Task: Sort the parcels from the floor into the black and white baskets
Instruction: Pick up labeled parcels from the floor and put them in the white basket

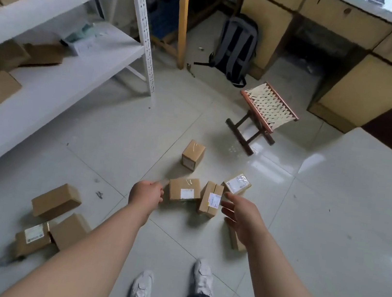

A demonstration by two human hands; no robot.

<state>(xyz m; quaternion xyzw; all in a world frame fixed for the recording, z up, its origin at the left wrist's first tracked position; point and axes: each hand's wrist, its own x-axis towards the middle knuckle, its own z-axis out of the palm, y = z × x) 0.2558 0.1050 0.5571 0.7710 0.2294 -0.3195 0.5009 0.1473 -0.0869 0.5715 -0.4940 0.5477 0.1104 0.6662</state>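
Several brown cardboard parcels lie on the tiled floor. One labelled parcel [184, 189] sits just right of my left hand [146, 194], whose fingers are curled and hold nothing. Another labelled parcel [210, 199] stands between both hands. My right hand [239, 214] reaches out with spread fingers, empty, over a partly hidden parcel [235, 240]. A parcel [237, 183] with a white label lies beyond it, and an upright one [192, 154] farther off. At the lower left lie three more parcels [56, 200]. No basket is in view.
A white metal shelf [143, 16] with cardboard boxes stands on the left. A folding stool [267, 108] stands ahead, a grey backpack [236, 47] behind it, and wooden cabinets [367, 87] at the right. My feet in white shoes [202, 277] are below.
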